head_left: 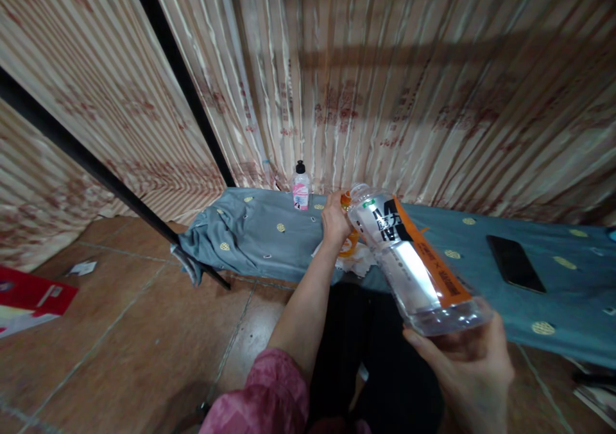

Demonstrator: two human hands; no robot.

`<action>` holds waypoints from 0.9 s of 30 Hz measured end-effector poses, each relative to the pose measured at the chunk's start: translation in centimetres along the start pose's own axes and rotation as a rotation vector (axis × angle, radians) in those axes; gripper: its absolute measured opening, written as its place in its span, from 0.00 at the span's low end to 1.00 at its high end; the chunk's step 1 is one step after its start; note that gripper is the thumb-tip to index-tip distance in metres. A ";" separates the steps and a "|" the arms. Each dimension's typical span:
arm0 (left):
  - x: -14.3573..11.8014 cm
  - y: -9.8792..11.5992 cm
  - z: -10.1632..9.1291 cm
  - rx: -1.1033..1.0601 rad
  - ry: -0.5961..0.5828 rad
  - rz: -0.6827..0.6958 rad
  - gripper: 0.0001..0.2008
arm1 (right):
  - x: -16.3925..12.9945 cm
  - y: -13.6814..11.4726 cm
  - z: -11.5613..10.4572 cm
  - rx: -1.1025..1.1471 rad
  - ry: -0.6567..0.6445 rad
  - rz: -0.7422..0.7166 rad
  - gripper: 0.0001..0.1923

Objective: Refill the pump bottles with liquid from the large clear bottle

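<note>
My right hand (469, 366) grips the base of a clear plastic drink bottle (399, 254) with an orange and silver label. The bottle is tilted, its uncapped-looking mouth pointing up and left, beside an orange bottle (350, 244). Around the upper part of that orange bottle, which stands on the cloth-covered bench, my left hand (335, 219) is closed. The clear bottle covers much of the orange one, so I cannot tell whether the two mouths touch. A crumpled white tissue (359, 264) lies at the orange bottle's foot.
A small pump-type bottle with a black cap and pink label (301, 190) stands left of my left hand. To the right lies a black phone (514, 264) on the grey-blue cloth (260, 228). Black poles (187, 81) slope across the left; a patterned curtain (366, 87) hangs behind.
</note>
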State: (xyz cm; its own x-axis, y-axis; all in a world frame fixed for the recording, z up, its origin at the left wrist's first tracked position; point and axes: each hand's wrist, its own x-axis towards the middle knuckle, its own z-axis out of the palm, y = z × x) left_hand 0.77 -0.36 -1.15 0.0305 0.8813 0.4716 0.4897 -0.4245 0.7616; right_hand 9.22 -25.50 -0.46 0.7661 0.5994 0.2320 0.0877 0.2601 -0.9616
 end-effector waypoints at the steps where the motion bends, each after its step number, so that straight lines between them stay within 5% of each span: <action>1: 0.0 0.0 0.0 -0.002 0.002 -0.004 0.16 | 0.0 0.0 0.0 0.005 -0.003 0.006 0.52; 27: 0.1 0.1 0.0 0.004 -0.007 0.003 0.16 | -0.1 -0.2 -0.1 -0.052 -0.020 -0.024 0.51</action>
State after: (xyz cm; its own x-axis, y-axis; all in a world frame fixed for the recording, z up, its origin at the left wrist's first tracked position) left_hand 0.81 -0.36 -1.03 0.0383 0.8816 0.4704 0.4935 -0.4261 0.7583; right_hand 9.22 -25.67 -0.30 0.7506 0.6086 0.2573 0.1392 0.2351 -0.9620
